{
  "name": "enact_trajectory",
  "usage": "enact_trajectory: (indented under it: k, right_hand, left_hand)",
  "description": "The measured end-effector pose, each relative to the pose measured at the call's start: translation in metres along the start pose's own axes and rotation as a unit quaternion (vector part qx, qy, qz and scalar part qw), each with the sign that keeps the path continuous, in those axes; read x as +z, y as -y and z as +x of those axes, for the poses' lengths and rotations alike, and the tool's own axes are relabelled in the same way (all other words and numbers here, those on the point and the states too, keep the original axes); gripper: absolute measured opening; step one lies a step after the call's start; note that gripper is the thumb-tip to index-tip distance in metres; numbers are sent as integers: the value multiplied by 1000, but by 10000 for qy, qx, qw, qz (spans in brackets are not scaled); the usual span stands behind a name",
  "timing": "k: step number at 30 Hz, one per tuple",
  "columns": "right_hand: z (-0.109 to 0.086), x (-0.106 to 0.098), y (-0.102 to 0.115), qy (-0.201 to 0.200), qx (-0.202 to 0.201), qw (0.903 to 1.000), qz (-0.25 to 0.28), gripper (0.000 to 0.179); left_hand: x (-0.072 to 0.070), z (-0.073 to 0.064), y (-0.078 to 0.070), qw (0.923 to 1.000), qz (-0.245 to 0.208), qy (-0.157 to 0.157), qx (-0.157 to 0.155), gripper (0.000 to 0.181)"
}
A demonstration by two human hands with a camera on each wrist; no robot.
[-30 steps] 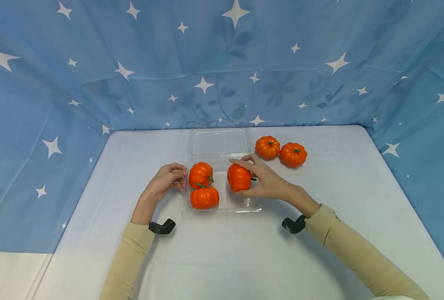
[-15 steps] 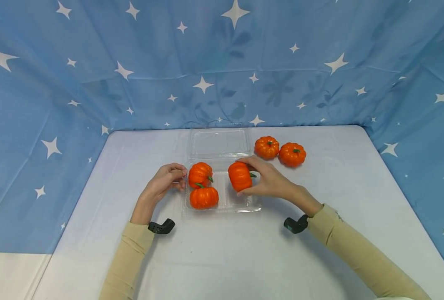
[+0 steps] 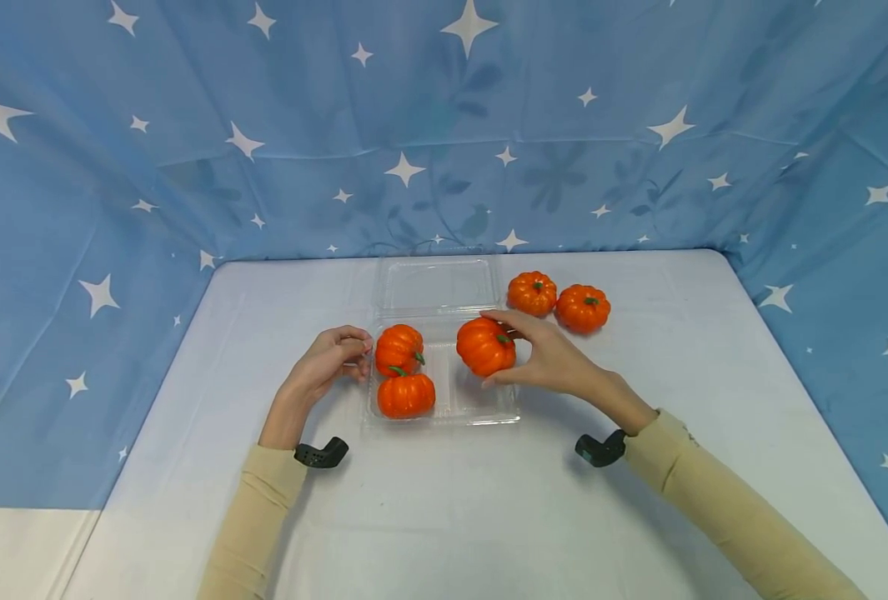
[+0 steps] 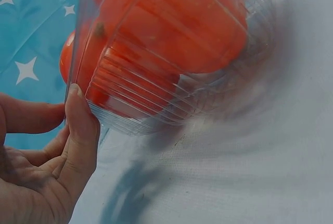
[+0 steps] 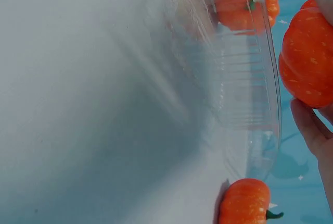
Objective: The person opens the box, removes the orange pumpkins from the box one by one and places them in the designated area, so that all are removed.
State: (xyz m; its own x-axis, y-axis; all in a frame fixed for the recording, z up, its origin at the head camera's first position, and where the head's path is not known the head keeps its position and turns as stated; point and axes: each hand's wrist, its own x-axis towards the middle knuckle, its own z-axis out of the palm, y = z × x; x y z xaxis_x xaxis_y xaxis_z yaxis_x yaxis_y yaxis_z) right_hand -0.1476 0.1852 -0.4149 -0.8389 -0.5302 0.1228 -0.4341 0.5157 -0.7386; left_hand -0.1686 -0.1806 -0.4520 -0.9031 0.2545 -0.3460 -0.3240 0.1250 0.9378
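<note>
A clear plastic clamshell box (image 3: 447, 402) lies with its lid (image 3: 439, 283) folded back. In its left part sit two small orange pumpkins, the rear pumpkin (image 3: 399, 350) and the front pumpkin (image 3: 406, 395). My left hand (image 3: 328, 360) pinches the box's left rim between thumb and finger, as the left wrist view shows. My right hand (image 3: 552, 354) grips another pumpkin (image 3: 485, 347) between thumb and fingers over the box's right part. In the right wrist view this held pumpkin (image 5: 309, 57) is beyond the box's rim, above its level.
Two more pumpkins stand behind and right of the box, a nearer one (image 3: 583, 308) and a farther one (image 3: 532, 293). White cloth covers the table (image 3: 428, 517). A blue star-patterned curtain (image 3: 444, 125) hangs along the back and sides.
The pumpkin in my right hand has tipped, its stem turning from the right side toward the top, and has shifted slightly up and right. My left hand has stayed at the rim.
</note>
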Motion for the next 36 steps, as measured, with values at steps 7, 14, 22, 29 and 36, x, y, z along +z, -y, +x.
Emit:
enact_trajectory:
  k: [7,14,22,29,36]
  right_hand:
    - [-10,-10,-1,-190,192,9993,-249,92]
    - [-18,-17,-4,-384,279,9983,-343,96]
    - [-28,-26,-13,-463,654,9961,-357,93]
    - [-36,-34,-27,-540,889,9936,-446,91]
    - [-40,-36,-39,-697,773,9926,-629,87]
  left_hand:
    - [0,2,1,10000,15,-2,-33,29]
    - [-2,4,3,10000,33,51,6,31]
    - [-4,2,3,9999,84,71,31,32]
    - [-5,1,3,10000,21,56,25,32]
    - [-5,0,4,10000,-15,59,37,30]
